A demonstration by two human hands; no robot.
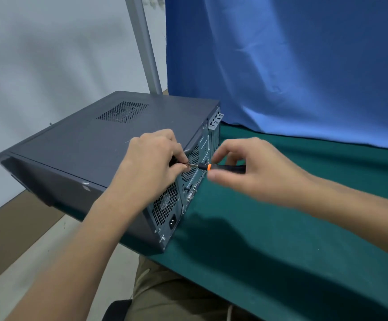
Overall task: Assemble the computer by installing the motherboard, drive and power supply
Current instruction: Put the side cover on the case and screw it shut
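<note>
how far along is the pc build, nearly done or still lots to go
Looks late on. Done: the side panel covers the case, and the power supply shows at its rear. In hand: the right hand holds the screwdriver, the left hand pinching its shaft at the panel's rear edge. Left: finishing that fastening; the inside is hidden.

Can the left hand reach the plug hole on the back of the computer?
Probably yes: the plug hole sits bare just below the left hand, though its fingers pinch the screwdriver.
</note>
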